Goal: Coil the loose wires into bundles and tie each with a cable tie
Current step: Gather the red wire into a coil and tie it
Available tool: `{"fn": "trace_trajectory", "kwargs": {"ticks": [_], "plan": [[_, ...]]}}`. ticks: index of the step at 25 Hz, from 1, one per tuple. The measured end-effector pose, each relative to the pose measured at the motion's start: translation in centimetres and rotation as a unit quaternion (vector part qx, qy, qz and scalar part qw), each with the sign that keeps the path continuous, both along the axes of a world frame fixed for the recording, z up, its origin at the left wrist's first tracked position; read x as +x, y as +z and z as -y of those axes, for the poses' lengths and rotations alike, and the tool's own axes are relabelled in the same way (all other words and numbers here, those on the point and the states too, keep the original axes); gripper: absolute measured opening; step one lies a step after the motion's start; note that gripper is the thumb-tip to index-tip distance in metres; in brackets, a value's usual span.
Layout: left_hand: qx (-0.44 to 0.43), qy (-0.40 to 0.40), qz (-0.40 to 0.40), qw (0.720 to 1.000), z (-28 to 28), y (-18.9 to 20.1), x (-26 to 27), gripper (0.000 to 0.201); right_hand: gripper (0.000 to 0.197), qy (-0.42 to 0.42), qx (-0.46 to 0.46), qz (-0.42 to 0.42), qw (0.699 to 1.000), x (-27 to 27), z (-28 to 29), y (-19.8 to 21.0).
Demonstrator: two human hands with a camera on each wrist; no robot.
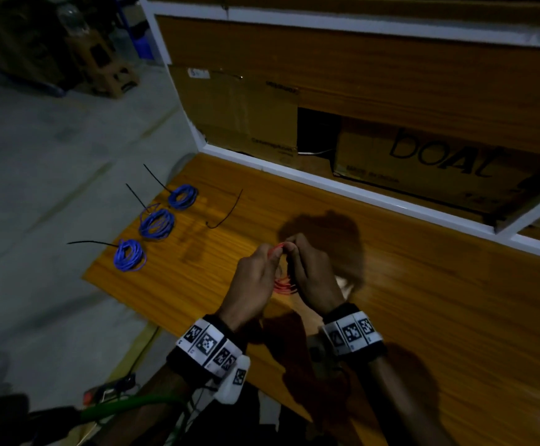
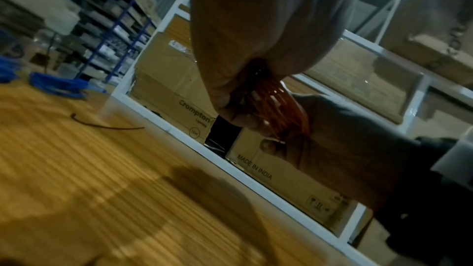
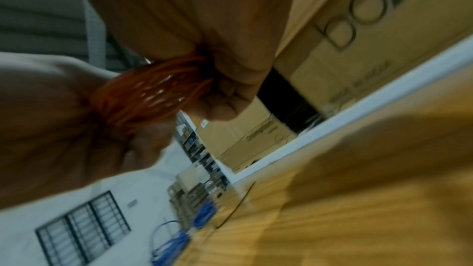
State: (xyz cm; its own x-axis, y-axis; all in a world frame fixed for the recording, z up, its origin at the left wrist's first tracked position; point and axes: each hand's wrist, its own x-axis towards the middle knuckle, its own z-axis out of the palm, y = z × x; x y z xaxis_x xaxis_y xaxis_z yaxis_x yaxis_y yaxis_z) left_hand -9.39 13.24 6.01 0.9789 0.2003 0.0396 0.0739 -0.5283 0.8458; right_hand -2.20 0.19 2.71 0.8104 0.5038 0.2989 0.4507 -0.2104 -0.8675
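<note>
Both hands hold one coil of red wire (image 1: 284,284) above the wooden table (image 1: 423,300). My left hand (image 1: 257,272) grips the coil's left side, and my right hand (image 1: 310,268) grips its right side, fingertips meeting at the top. The same red wire coil (image 2: 281,106) shows between the fingers in the left wrist view, and as several orange-red loops (image 3: 153,92) in the right wrist view. A loose black cable tie (image 1: 226,209) lies on the table beyond the hands. Three blue coils (image 1: 156,223) with black ties sit at the table's left end.
Cardboard boxes (image 1: 423,156) fill a white-framed shelf behind the table. The table's left edge (image 1: 101,268) drops to a grey floor. Cables and a green object (image 1: 127,403) lie near my body at the lower left.
</note>
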Motion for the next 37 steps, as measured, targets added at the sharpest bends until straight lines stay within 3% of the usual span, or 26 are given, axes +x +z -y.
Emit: {"fn": "trace_trajectory", "kwargs": {"ticks": [5, 9, 12, 16, 18, 19, 21, 22, 24, 26, 29, 32, 34, 37], "plan": [[-0.263, 0.066, -0.009, 0.963, -2.0, -0.2, 0.4, 0.031, 0.021, -0.036, 0.034, -0.005, 0.999, 0.0, -3.9, -0.1], [-0.407, 0.029, -0.043, 0.912, -6.7, -0.5, 0.9, 0.033, 0.019, -0.04, 0.043, -0.003, 0.998, 0.2, -7.8, 0.2], [-0.461, 0.001, -0.076, 0.884, -11.5, -0.7, 1.3, 0.033, 0.02, -0.026, 0.044, -0.022, 0.998, 0.1, -11.8, 0.2], [-0.496, 0.0, -0.054, 0.866, -17.1, -1.4, 2.2, 0.03, 0.026, 0.009, 0.051, -0.069, 0.996, 0.8, -17.4, 0.1], [-0.489, 0.019, -0.047, 0.871, -19.8, -1.8, 2.7, 0.034, 0.032, 0.014, 0.051, -0.158, 0.986, 2.0, -20.2, -0.2], [-0.483, 0.033, -0.045, 0.874, -20.6, -2.0, 2.9, 0.038, 0.033, -0.003, 0.05, -0.252, 0.966, 3.1, -21.0, -0.3], [-0.456, 0.041, -0.036, 0.888, -22.6, -2.3, 3.3, 0.043, 0.028, -0.057, 0.06, -0.436, 0.896, 5.9, -22.2, -1.1], [-0.428, 0.032, -0.033, 0.902, -23.6, -2.5, 3.4, 0.042, 0.026, -0.107, 0.035, -0.456, 0.883, 7.5, -22.6, -1.8], [-0.384, 0.006, -0.037, 0.922, -25.0, -2.6, 3.6, 0.039, 0.027, -0.203, -0.126, -0.351, 0.906, 10.4, -23.2, -2.6], [-0.379, -0.007, -0.051, 0.924, -26.3, -2.7, 3.7, 0.039, 0.031, -0.255, -0.271, -0.258, 0.892, 11.5, -24.1, -2.2], [-0.413, -0.016, -0.054, 0.909, -27.6, -2.9, 4.3, 0.039, 0.033, -0.265, -0.34, -0.205, 0.879, 11.7, -25.6, -1.7], [-0.424, -0.019, -0.062, 0.903, -28.8, -3.4, 5.0, 0.037, 0.014, -0.225, -0.419, -0.184, 0.86, 12.5, -26.7, -2.4], [-0.415, -0.024, -0.068, 0.907, -29.3, -3.6, 5.5, 0.037, 0.03, -0.206, -0.451, -0.201, 0.845, 13.2, -27.2, -2.9], [-0.407, -0.028, -0.07, 0.911, -29.9, -3.4, 6.2, 0.036, 0.018, -0.196, -0.462, -0.144, 0.852, 13.8, -28.4, -3.4]]}}
